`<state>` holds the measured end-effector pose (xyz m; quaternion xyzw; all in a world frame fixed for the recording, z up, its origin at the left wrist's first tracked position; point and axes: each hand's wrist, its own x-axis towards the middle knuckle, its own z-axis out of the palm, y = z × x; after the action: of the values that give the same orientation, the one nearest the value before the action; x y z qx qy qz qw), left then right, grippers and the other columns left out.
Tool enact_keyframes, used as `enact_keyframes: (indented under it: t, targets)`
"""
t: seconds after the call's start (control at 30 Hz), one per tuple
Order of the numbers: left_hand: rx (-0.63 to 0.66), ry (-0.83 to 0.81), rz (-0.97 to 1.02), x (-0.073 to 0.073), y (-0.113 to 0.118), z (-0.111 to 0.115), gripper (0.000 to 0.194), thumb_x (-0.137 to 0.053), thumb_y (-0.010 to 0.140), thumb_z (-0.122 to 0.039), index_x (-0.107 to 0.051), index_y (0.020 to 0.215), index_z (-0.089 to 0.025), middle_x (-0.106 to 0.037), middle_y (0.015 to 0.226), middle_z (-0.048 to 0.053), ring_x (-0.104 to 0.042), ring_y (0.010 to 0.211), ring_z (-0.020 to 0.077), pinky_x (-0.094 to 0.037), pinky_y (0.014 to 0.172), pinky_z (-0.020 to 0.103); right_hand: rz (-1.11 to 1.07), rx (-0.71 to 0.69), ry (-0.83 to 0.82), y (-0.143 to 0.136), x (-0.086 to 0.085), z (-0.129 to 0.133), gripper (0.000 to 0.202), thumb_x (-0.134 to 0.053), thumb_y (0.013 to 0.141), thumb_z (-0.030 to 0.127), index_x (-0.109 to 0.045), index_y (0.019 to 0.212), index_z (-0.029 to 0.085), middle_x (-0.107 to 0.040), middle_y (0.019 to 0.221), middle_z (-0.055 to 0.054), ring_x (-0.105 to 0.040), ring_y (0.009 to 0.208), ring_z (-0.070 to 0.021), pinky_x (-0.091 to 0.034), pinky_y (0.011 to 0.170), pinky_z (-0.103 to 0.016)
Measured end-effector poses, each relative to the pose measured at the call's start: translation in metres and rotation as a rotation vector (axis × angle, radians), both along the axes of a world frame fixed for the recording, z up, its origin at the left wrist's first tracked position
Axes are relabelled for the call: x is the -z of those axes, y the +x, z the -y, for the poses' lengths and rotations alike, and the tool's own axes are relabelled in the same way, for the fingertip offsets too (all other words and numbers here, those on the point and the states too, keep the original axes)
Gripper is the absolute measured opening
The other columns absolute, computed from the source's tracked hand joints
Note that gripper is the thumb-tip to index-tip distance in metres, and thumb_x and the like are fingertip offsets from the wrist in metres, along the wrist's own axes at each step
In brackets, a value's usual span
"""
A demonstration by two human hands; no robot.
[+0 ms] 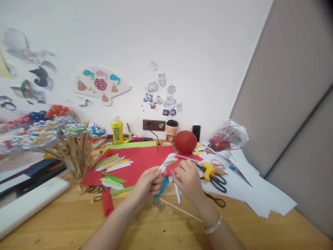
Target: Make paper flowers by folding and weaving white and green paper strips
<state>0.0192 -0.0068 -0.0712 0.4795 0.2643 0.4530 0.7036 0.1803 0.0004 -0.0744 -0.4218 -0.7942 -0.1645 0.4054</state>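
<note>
My left hand [148,181] is closed around the lower end of a folded paper piece [168,161], white with a green strip, which points up and to the right. Close beside it on the right, my right hand [189,177] has its fingers curled together; whether anything lies between them cannot be seen. Under and behind the hands lies red paper [140,158]. Left of them are white and yellow paper strips [111,162] and green strips [113,178]. A thin stick [180,209] rests on the table below the hands.
At the right are a yellow glue gun [208,171], black-handled scissors [219,182] and white paper sheets [256,194]. A red balloon [185,141], a cup [171,132] and a yellow bottle [117,131] stand behind. Wooden sticks [78,152] fill a container at left.
</note>
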Motion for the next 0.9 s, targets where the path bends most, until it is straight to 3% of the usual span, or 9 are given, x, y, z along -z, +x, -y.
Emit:
enact_keyframes:
  t: [0.07, 0.17, 0.27, 0.33, 0.47, 0.6, 0.67, 0.77, 0.9]
  targets:
    - [0.163, 0.006, -0.023, -0.002, -0.005, 0.001, 0.025, -0.049, 0.078, -0.037, -0.041, 0.065, -0.017, -0.023, 0.048, -0.010, -0.011, 0.039, 0.0030, -0.010, 0.036, 0.017, -0.156, -0.081, -0.099, 0.006, 0.003, -0.008, 0.020, -0.046, 0.082, 0.023, -0.055, 0.066, 0.017, -0.051, 0.068, -0.003, -0.043, 0.071, -0.0175, -0.033, 0.065, -0.030]
    - [0.350, 0.059, -0.208, -0.006, -0.010, 0.005, 0.024, -0.049, 0.078, -0.040, -0.050, 0.076, -0.016, -0.027, 0.049, -0.009, -0.015, 0.039, 0.0039, -0.013, 0.037, 0.018, -0.316, -0.371, -0.410, 0.017, 0.002, -0.016, 0.025, -0.042, 0.085, 0.030, -0.057, 0.071, 0.016, -0.056, 0.071, -0.003, -0.050, 0.069, -0.0158, -0.038, 0.063, -0.027]
    - [0.377, 0.199, -0.504, -0.006, -0.011, 0.011, 0.029, -0.050, 0.077, -0.043, -0.056, 0.077, -0.015, -0.036, 0.050, -0.006, -0.025, 0.041, 0.0059, -0.018, 0.040, 0.020, -0.334, -0.613, -0.683, 0.026, -0.004, -0.017, 0.034, -0.040, 0.087, 0.036, -0.060, 0.068, 0.015, -0.057, 0.067, -0.001, -0.054, 0.064, -0.0137, -0.042, 0.061, -0.025]
    - [0.318, 0.309, -0.648, -0.003, -0.009, 0.012, 0.028, -0.050, 0.077, -0.042, -0.060, 0.075, -0.016, -0.043, 0.055, -0.004, -0.032, 0.046, 0.0079, -0.023, 0.044, 0.020, -0.312, -0.664, -0.718, 0.029, -0.010, -0.015, 0.035, -0.042, 0.086, 0.038, -0.061, 0.067, 0.015, -0.058, 0.067, -0.002, -0.055, 0.066, -0.0138, -0.043, 0.064, -0.026]
    - [0.112, 0.376, -0.708, 0.011, -0.004, 0.005, 0.024, -0.052, 0.074, -0.037, -0.061, 0.066, -0.017, -0.050, 0.057, -0.002, -0.040, 0.053, 0.0114, -0.028, 0.049, 0.021, -0.189, -0.660, -0.647, 0.025, -0.023, -0.001, 0.031, -0.044, 0.086, 0.035, -0.064, 0.069, 0.017, -0.062, 0.068, -0.002, -0.054, 0.070, -0.0145, -0.043, 0.066, -0.026]
    - [-0.286, 0.323, -0.613, 0.020, -0.002, -0.014, 0.023, -0.055, 0.069, -0.036, -0.057, 0.058, -0.015, -0.053, 0.056, -0.001, -0.043, 0.055, 0.0132, -0.031, 0.051, 0.022, -0.052, -0.643, -0.506, 0.013, -0.028, 0.013, 0.023, -0.046, 0.086, 0.028, -0.064, 0.076, 0.020, -0.064, 0.080, -0.003, -0.055, 0.076, -0.0146, -0.041, 0.070, -0.027]
    - [-0.394, 0.257, -0.513, 0.020, -0.003, -0.021, 0.023, -0.057, 0.067, -0.037, -0.054, 0.059, -0.015, -0.048, 0.050, -0.003, -0.040, 0.049, 0.0114, -0.029, 0.046, 0.021, -0.021, -0.583, -0.465, 0.007, -0.024, 0.015, 0.022, -0.045, 0.086, 0.026, -0.063, 0.074, 0.019, -0.062, 0.082, -0.003, -0.055, 0.075, -0.0141, -0.041, 0.068, -0.025]
    - [-0.377, 0.117, -0.357, 0.017, -0.005, -0.024, 0.027, -0.057, 0.066, -0.043, -0.051, 0.067, -0.017, -0.032, 0.041, -0.010, -0.024, 0.036, 0.0063, -0.018, 0.037, 0.018, 0.060, -0.406, -0.404, -0.002, -0.012, 0.012, 0.022, -0.047, 0.084, 0.024, -0.060, 0.068, 0.018, -0.060, 0.071, -0.002, -0.053, 0.066, -0.0134, -0.039, 0.060, -0.024]
    - [-0.121, 0.034, -0.184, 0.009, -0.005, -0.015, 0.029, -0.055, 0.070, -0.045, -0.044, 0.070, -0.019, -0.023, 0.044, -0.012, -0.011, 0.036, 0.0032, -0.009, 0.035, 0.016, 0.166, -0.145, -0.329, -0.006, 0.006, -0.002, 0.018, -0.052, 0.079, 0.019, -0.061, 0.064, 0.018, -0.060, 0.063, -0.003, -0.053, 0.062, -0.0158, -0.038, 0.058, -0.026]
